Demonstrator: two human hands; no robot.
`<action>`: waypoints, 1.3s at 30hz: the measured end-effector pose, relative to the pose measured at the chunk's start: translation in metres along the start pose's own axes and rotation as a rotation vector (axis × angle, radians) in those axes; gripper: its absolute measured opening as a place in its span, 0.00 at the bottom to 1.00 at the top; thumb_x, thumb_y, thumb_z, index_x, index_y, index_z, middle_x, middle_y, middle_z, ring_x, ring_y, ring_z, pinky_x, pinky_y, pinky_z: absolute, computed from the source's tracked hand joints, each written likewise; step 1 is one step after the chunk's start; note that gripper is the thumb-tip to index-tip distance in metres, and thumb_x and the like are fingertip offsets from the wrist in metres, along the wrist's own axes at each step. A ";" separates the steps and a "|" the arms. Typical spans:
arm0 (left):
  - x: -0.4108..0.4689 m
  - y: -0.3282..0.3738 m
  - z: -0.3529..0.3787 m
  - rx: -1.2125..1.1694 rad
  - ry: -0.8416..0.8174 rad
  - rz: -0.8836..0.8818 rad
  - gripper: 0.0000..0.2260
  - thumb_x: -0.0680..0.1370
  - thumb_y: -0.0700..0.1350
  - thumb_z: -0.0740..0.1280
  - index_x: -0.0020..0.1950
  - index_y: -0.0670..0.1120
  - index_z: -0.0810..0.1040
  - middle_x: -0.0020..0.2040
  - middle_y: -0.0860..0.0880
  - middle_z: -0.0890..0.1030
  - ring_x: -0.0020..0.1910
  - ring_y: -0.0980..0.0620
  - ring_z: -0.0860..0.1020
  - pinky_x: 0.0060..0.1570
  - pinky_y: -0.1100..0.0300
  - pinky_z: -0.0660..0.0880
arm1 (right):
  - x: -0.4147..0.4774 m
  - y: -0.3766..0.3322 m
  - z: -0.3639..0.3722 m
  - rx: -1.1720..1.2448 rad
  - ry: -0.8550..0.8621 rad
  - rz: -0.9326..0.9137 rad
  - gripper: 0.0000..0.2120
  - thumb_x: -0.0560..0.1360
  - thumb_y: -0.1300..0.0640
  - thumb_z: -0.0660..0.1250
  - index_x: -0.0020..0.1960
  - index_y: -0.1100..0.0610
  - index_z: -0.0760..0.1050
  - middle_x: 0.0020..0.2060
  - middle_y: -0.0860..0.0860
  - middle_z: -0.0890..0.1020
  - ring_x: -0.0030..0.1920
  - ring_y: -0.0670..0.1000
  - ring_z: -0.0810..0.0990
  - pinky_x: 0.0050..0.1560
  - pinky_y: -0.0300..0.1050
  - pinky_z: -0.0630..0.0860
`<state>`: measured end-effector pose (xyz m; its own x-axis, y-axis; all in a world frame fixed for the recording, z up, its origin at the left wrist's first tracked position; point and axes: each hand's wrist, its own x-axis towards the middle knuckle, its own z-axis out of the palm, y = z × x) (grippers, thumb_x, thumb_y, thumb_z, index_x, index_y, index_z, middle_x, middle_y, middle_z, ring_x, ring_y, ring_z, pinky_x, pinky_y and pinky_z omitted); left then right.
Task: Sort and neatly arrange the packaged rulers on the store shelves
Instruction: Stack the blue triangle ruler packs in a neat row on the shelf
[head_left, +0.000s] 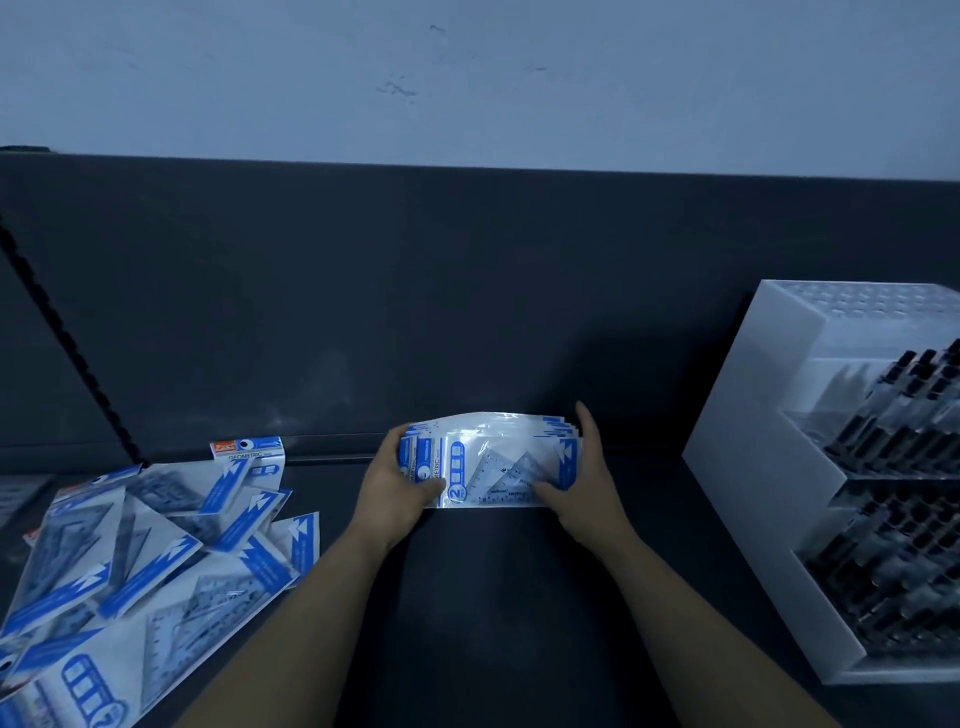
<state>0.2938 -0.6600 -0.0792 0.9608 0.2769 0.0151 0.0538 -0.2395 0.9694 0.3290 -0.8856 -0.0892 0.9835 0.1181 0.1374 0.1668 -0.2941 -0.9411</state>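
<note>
This looks like a shop that sells school things. A dark shelf (467, 597) holds many same blue-and-white ruler packs (156, 545) in a pile, and a white rack (753, 467) full of pens (893, 441).

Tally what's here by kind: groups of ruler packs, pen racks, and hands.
Ruler pack groups: 2, the held stack and the loose pile (single packs overlap too much to count)
White pen rack: 1
Hands: 2, left hand and right hand, both gripping the held stack
Total: 5

Loose packets (150, 551) left, pen rack (779, 467) right
</note>
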 end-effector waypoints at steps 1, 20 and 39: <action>0.001 0.001 0.002 0.002 0.004 0.012 0.28 0.70 0.32 0.72 0.63 0.54 0.69 0.52 0.53 0.82 0.47 0.55 0.81 0.46 0.64 0.77 | 0.002 -0.001 0.001 -0.015 0.013 -0.012 0.51 0.69 0.68 0.72 0.75 0.37 0.46 0.68 0.48 0.68 0.65 0.45 0.72 0.63 0.34 0.69; 0.004 -0.003 0.018 1.048 0.043 0.526 0.32 0.75 0.67 0.46 0.77 0.55 0.55 0.79 0.50 0.53 0.78 0.46 0.46 0.71 0.40 0.36 | 0.005 -0.004 0.029 -0.965 0.031 -0.367 0.34 0.74 0.36 0.47 0.76 0.49 0.57 0.77 0.55 0.54 0.77 0.57 0.49 0.74 0.55 0.40; -0.053 -0.018 0.023 1.239 -0.229 0.372 0.37 0.71 0.65 0.28 0.79 0.54 0.38 0.79 0.51 0.38 0.77 0.50 0.35 0.69 0.40 0.28 | -0.048 0.003 0.022 -1.040 -0.142 -0.268 0.41 0.71 0.27 0.36 0.78 0.46 0.48 0.78 0.50 0.46 0.78 0.50 0.41 0.73 0.52 0.32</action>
<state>0.2478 -0.6920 -0.1026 0.9898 -0.1241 0.0703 -0.1276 -0.9906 0.0483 0.2803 -0.8715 -0.1051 0.9001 0.3874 0.1993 0.4191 -0.8949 -0.1533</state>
